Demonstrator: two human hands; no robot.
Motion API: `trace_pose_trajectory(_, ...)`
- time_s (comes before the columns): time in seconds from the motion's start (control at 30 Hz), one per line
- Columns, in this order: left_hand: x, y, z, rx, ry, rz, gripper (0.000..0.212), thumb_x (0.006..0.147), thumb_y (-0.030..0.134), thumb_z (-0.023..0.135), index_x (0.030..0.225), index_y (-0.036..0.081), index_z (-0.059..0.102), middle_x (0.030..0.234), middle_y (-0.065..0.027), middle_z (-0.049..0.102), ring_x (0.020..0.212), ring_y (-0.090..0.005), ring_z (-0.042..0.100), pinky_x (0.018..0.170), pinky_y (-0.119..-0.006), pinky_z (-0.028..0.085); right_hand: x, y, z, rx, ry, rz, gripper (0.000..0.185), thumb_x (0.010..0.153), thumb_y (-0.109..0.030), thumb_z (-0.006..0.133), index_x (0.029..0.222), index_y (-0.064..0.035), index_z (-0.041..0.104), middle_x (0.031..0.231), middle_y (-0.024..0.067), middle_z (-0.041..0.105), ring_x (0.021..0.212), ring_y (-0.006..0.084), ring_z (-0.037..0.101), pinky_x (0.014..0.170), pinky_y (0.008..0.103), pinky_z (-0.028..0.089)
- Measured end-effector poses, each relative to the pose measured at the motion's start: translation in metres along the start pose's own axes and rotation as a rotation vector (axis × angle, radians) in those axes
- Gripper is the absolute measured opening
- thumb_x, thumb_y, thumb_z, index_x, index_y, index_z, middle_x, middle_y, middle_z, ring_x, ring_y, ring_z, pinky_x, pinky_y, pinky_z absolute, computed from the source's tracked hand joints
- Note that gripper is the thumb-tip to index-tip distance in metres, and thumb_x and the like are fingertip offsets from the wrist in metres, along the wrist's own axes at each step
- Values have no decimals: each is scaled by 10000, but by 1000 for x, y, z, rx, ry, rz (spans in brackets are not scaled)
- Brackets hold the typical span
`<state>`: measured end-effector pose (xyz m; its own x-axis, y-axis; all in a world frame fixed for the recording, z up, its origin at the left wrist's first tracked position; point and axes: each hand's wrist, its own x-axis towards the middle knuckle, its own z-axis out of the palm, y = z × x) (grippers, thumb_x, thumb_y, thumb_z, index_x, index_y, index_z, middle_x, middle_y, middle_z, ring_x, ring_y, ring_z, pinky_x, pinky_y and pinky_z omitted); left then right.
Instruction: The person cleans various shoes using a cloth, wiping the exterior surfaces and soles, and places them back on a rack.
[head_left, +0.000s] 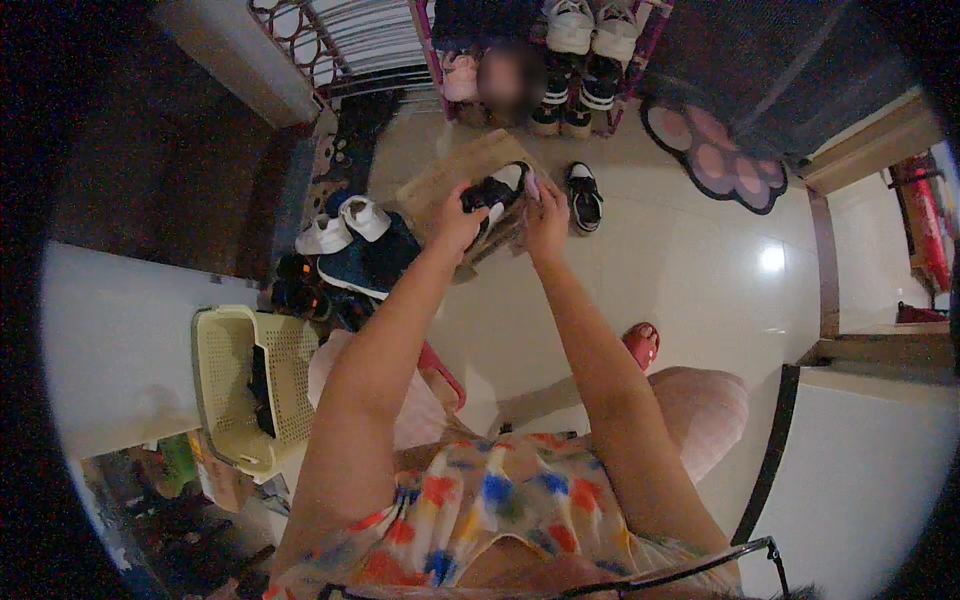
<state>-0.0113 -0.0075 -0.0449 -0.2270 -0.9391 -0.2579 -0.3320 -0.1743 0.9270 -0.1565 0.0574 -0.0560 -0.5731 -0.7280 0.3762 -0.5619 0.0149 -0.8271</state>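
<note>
My left hand (456, 221) grips a black-and-white shoe (507, 180) by its heel end, toe pointing away to the upper right. At the shoe's toe side is my right hand (547, 221), its fingers closed around a small pale pink item (532, 185), too blurred to name. Both hands are above a brown cardboard piece or box (450, 169) on the tiled floor. Just right of it stands a similar black-and-white shoe (584, 198), apart from my hands.
Ahead, a shoe rack (444, 90) holds white sneakers (570, 28) and other footwear. A paw-shaped mat (712, 157) lies at upper right. White shoes (365, 217) and a dark blue item (364, 259) are left. A cream plastic basket (225, 382) stands nearer. Red slippers (643, 345) are on my feet.
</note>
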Motion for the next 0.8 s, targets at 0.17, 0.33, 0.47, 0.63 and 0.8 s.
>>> trace_pose_trajectory(0.17,-10,1,-10,-378,-68,-41,374,787,-14,568,1146,51,486,1123,-124,507,1022,-203,492,827,-279,417,22,-4,-3,-151,-49,-151,357,757,14,500,1103,-52,552,1131,114,510,1001,308,476,874,359,375)
trace_pose_trajectory(0.33,-14,35,-17,-500,-161,-176,337,814,-38,524,1135,60,493,1064,-90,530,883,-164,542,728,-249,459,39,5,-2,-119,-109,-254,374,715,46,513,1067,-65,575,1096,75,539,988,306,464,873,369,367)
trace_pose_trajectory(0.47,-14,32,-39,-543,-245,-235,375,811,7,558,1167,90,475,1059,-63,556,924,-166,547,751,-281,468,26,-29,3,-258,-171,-270,382,668,50,522,1020,-78,598,1072,56,551,963,299,468,853,371,381)
trace_pose_trajectory(0.63,-7,21,-34,-603,-226,-183,363,823,-5,533,1170,81,475,1023,-57,543,860,-133,541,668,-244,452,7,-40,8,-225,-237,-277,379,711,-4,497,1066,-103,584,1129,67,534,1050,321,440,907,385,374)
trace_pose_trajectory(0.8,0,16,-27,-559,-162,-211,355,834,-19,508,1169,97,483,975,-48,539,737,-82,552,516,-188,441,-17,-46,2,-211,-298,-196,359,711,-7,505,1054,-87,579,1111,99,535,1023,317,463,896,394,376)
